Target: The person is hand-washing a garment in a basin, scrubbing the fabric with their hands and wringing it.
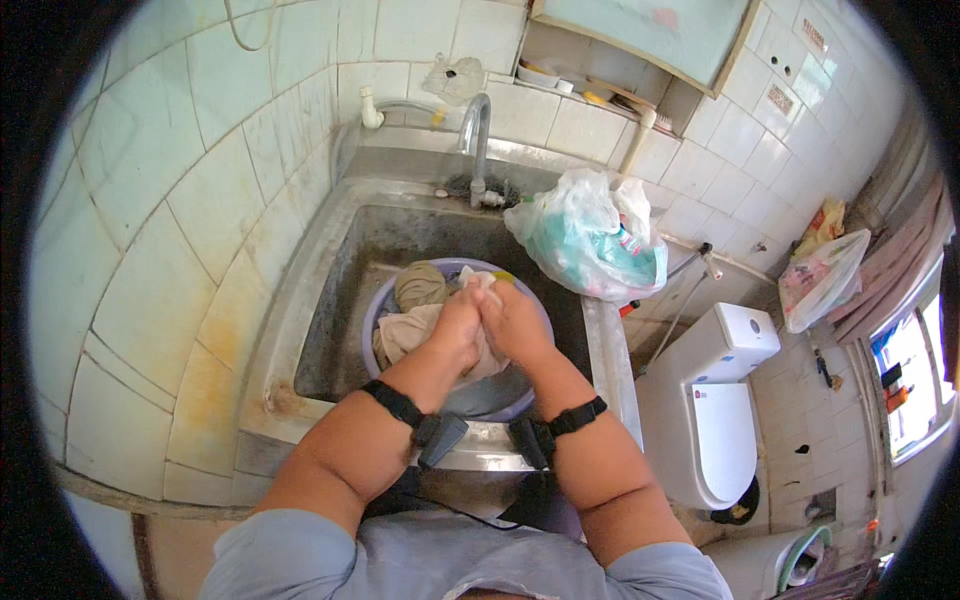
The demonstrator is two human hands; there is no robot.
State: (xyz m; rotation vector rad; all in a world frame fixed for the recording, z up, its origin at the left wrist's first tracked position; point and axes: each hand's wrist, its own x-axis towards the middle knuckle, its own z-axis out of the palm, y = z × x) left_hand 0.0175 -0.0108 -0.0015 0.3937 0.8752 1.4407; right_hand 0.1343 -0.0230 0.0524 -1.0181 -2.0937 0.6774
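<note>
My left hand [458, 328] and my right hand [513, 322] are pressed together over a lilac basin [371, 328], fingers closed around a pale cloth [478, 276]. Part of this cloth shows above the fingers, and most of the grip is hidden. More beige cloth [405, 333] hangs beside my left hand inside the basin. A bunched olive-brown cloth [420, 286] lies at the basin's far left. Greyish water [485, 400] shows at the basin's near side. Just beyond my right hand is a small yellow-green patch [503, 276] I cannot identify.
The basin stands in a metal sink [283, 345] under a curved faucet [485, 145]. A clear plastic bag with teal contents [590, 245] rests on the sink's right rim. To the right are a white toilet [724, 440] and a hanging bag [822, 282]. Tiled wall [160, 300] borders the left.
</note>
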